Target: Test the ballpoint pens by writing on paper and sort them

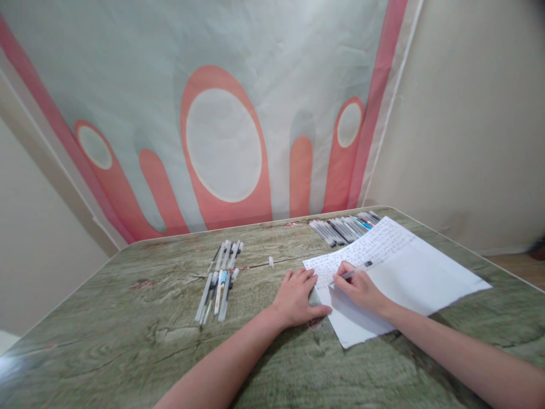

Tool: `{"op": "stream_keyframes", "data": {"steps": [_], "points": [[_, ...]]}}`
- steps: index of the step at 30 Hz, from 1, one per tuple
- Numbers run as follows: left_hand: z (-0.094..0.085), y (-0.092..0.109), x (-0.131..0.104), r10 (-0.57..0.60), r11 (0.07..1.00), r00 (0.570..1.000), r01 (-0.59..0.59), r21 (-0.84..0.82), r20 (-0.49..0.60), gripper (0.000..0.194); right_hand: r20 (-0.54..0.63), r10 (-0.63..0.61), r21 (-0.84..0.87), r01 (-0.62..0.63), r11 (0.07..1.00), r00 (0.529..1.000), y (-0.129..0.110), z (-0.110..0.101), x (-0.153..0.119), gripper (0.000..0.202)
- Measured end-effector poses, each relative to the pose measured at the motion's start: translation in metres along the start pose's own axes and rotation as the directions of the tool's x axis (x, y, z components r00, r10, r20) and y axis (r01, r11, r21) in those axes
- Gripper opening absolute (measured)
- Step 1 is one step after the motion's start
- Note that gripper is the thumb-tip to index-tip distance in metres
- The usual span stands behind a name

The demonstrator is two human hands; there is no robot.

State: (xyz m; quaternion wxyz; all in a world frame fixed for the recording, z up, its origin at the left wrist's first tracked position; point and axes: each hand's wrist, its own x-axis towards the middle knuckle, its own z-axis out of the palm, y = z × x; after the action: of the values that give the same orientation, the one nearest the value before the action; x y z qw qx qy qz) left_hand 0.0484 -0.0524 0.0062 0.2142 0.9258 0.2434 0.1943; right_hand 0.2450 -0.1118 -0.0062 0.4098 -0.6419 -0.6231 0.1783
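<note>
A sheet of white paper (417,278) lies slanted on the table, its upper part covered with rows of handwriting. My right hand (360,288) rests on the sheet, fingers closed around a clear-barrelled pen (354,271). The pen leans, its dark end up to the right and its tip by the written lines near the left edge. Flat on the table, my left hand (298,298) has its fingers spread, with the fingertips and thumb at the paper's left edge. A small whitish pen cap (271,261) lies beyond the left hand.
Several pens (219,284) lie in two groups left of my hands. A long row of pens (344,228) stretches behind the paper near the far edge. The wood-patterned table (140,318) ends at a wall covering (276,85) with coral shapes.
</note>
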Motion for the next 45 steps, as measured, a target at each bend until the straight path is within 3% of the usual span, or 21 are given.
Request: {"op": "stream_keyframes", "data": {"steps": [8, 34, 45], "points": [[-0.0028, 0.0035, 0.0013, -0.041, 0.978, 0.994, 0.019, 0.206, 0.102, 0.075, 0.012, -0.013, -0.006, 0.013, 1.000, 1.000, 0.0007, -0.0003, -0.0008, 0.017], [-0.0029, 0.0041, 0.0010, -0.034, 0.977, 0.995, 0.012, 0.215, 0.098, 0.076, 0.005, -0.010, 0.011, 0.010, 1.000, 1.000, -0.0011, -0.0004, -0.0002, 0.018], [-0.0023, 0.0034, 0.0007, -0.038, 0.975, 0.994, 0.014, 0.220, 0.105, 0.079, -0.036, 0.080, 0.079, -0.077, 0.994, 0.996, -0.0009, -0.0028, 0.0028, 0.022]]}}
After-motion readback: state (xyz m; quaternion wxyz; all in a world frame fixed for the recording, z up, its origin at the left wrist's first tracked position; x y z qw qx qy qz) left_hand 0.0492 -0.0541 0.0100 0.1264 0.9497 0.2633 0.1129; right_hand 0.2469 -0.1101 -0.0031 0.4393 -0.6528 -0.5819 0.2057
